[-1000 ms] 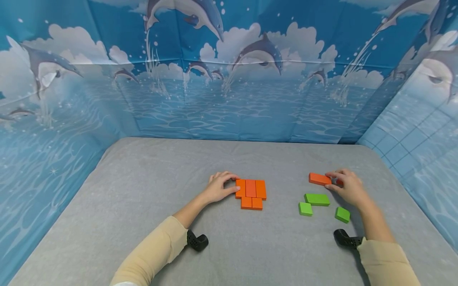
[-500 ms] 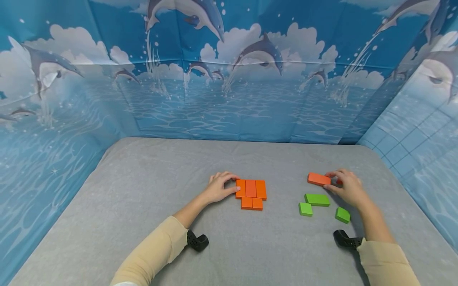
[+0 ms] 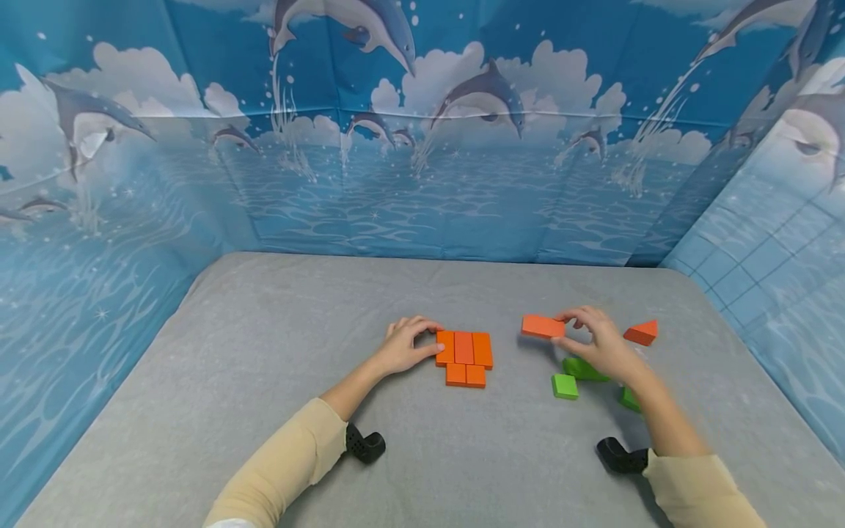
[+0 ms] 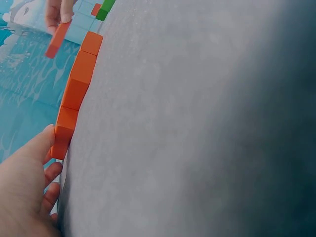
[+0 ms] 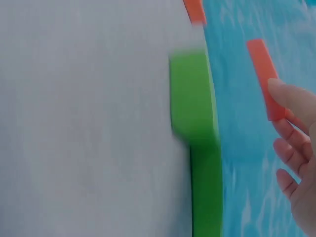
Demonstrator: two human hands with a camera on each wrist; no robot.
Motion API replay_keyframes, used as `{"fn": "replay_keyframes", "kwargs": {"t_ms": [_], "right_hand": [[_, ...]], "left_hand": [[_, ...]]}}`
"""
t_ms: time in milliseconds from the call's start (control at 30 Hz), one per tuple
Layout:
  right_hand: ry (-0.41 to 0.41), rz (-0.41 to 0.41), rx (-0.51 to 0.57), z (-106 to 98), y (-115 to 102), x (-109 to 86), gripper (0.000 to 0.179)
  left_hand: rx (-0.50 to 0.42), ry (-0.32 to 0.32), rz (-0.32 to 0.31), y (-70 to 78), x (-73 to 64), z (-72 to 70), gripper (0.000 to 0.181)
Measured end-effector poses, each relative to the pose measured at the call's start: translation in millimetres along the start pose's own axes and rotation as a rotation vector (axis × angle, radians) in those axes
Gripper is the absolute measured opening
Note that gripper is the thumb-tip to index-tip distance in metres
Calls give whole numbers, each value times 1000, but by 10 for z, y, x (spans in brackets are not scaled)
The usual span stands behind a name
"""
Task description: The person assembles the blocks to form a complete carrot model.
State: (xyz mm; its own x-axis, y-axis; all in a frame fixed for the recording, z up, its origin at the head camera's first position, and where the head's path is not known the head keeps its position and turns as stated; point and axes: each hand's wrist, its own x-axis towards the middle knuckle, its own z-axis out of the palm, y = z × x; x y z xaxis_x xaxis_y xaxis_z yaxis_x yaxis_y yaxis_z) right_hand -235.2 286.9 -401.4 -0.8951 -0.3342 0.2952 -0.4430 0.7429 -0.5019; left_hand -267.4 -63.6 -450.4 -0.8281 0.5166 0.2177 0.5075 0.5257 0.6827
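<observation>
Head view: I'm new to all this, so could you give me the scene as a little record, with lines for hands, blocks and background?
Left hand: grips the leftmost orange block
Right hand: holds a long orange block above the gray surface
Orange group: three long blocks in the far row, two small ones in the near row
Loose orange: wedge-shaped block, right of the right hand
Green: long block, partly hidden by the right hand; small block; third block, partly hidden by the right forearm
Background: blue backdrop with dolphins

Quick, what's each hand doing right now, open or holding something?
Left hand: closed, holding the leftmost orange block.
Right hand: closed, holding a raised orange block.
</observation>
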Motion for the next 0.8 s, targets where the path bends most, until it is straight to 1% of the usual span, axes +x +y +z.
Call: {"fn": "replay_keyframes", "kwargs": {"t_ms": [167, 400, 633, 800], "right_hand": [[12, -109, 67, 189, -268, 27, 29], [-52, -200, 136, 443, -585, -31, 27], [-134, -219, 153, 603, -798, -126, 28], [-150, -233, 120, 687, -869, -173, 28]], "left_hand": [[-3, 2, 6, -14, 5, 6, 34], [-1, 9, 7, -14, 8, 11, 33], [11, 1, -2, -14, 15, 11, 34], [11, 7, 5, -14, 10, 17, 34]]}}
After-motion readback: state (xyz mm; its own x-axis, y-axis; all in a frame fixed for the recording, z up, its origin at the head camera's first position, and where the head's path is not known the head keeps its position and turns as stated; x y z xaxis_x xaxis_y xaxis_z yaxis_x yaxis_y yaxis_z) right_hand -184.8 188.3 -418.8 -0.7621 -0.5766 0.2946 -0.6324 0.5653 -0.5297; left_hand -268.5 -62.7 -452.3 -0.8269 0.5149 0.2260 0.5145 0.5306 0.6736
